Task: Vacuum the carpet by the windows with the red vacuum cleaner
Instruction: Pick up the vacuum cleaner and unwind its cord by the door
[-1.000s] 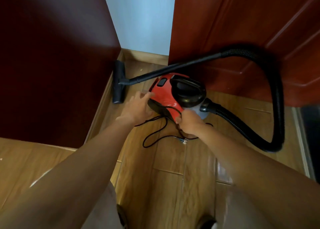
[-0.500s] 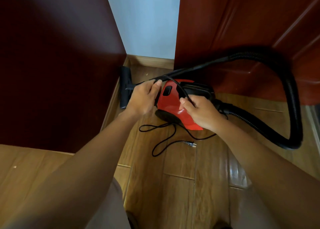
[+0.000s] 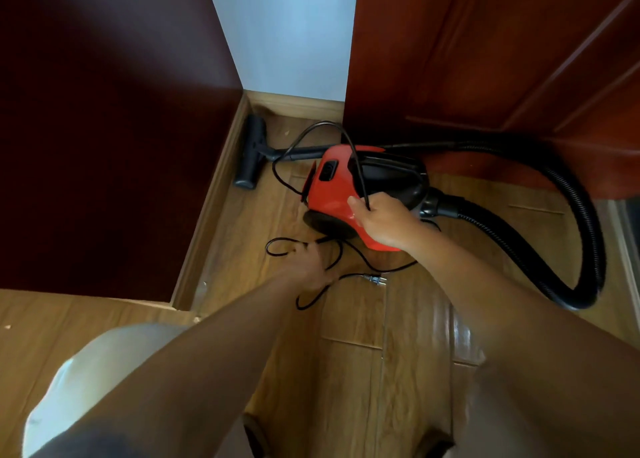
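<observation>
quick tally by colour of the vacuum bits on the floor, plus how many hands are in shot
red: 1, vacuum body
black: 3, hose, floor head, power cord
hands: 2, left hand, right hand
total: 6

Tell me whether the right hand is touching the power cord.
Touching. The head view shows the right hand pinching the power cord over the red vacuum cleaner.

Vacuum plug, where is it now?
Head view, centre: the plug lies on the wooden floor, nearer the camera than the red vacuum cleaner, right of the left hand.
</observation>
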